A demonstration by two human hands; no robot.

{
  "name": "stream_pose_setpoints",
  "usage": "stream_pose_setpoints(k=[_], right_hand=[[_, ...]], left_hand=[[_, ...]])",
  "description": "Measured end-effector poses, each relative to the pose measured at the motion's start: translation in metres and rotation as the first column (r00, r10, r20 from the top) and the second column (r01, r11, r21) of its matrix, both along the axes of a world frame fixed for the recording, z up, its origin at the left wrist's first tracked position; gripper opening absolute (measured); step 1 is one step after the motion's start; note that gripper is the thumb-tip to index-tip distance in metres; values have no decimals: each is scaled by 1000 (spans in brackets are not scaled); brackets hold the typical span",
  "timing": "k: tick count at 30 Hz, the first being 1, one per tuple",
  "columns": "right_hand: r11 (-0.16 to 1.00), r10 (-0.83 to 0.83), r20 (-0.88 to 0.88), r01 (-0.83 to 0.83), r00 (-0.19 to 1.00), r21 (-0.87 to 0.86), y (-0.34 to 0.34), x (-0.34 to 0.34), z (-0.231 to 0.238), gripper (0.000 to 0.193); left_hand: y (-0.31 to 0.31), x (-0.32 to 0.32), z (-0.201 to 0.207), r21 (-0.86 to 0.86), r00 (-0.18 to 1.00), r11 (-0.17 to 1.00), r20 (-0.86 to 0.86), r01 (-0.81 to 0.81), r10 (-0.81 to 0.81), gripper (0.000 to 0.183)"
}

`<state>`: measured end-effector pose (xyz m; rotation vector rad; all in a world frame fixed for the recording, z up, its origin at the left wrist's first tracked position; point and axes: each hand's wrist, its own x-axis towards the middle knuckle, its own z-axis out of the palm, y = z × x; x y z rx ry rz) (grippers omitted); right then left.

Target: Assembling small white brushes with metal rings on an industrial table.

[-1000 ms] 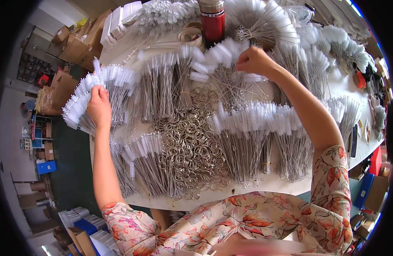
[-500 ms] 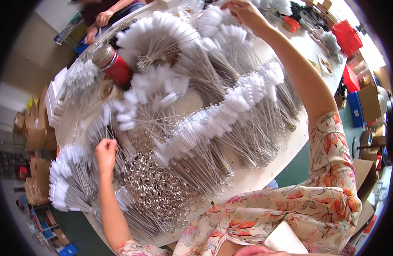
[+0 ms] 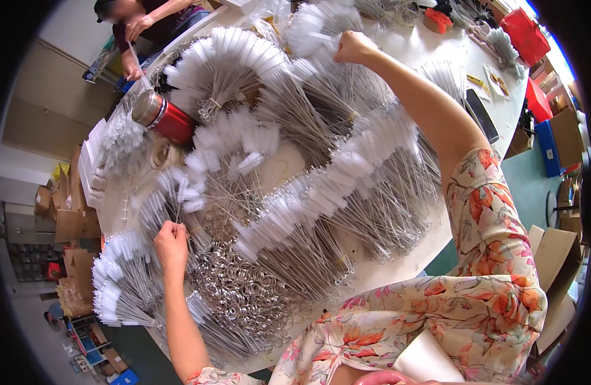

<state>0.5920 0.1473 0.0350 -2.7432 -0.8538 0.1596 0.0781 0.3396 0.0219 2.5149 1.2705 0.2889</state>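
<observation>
My left hand (image 3: 171, 240) is closed at the near left, among the wire stems of small white-bristled brushes; what its fingers pinch is hidden. My right hand (image 3: 354, 48) reaches to the far side of the table, fingers closed at a white-bristled brush (image 3: 322, 38) by a fanned pile. Between my arms lies a long row of such brushes (image 3: 327, 183), stems toward me. Beside my left forearm is a heap of small metal rings (image 3: 244, 289). More brushes (image 3: 125, 279) lie left of my left hand, and a tied bundle (image 3: 231, 70) fans out farther back.
A red steel-topped flask (image 3: 170, 119) stands among the brushes at the far left, near a roll of tape (image 3: 164, 155). A phone (image 3: 480, 115) and scissors (image 3: 497, 80) lie at the right. Across the table a person (image 3: 161, 22) handles a pale strip.
My right hand has come down slightly toward me, and its fingers have closed. My left hand stays by the same stems. The whole view has shifted a little; the other person's hands have moved.
</observation>
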Motion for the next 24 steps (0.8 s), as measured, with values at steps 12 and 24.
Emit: stream_pose_setpoints(k=[12,24], right_hand=[[432,387,41,-220,921,874,-9,-70,70,21],[900,431,135,-436,892,4,27,-137,29,21]], left_hand=[[-28,-50,46,-674,858,739,367,-21,360,34],[-117,-152,47,-648,534,761,632,-33,561,26]])
